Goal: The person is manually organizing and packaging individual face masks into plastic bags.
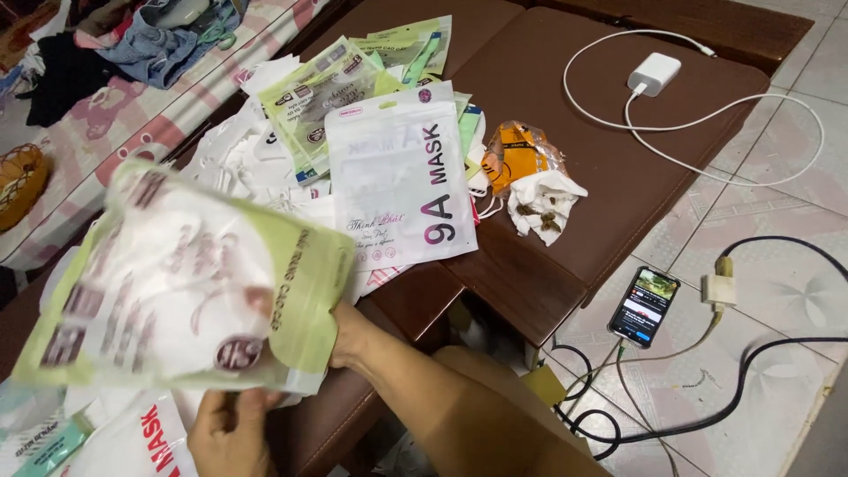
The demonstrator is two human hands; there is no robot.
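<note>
Both hands grip a green-and-white mask pouch at about 8 o'clock: left hand on its bottom edge, right hand pinching the right side, I think. White mask pouch lies on the brown table at 12, phone on the floor at 3.

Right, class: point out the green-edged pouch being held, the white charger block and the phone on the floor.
Green-edged pouch (177,283), head view, middle of its white front.
Charger block (654,72), head view, centre of its top face.
Phone (644,306), head view, middle of its lit screen.
</note>
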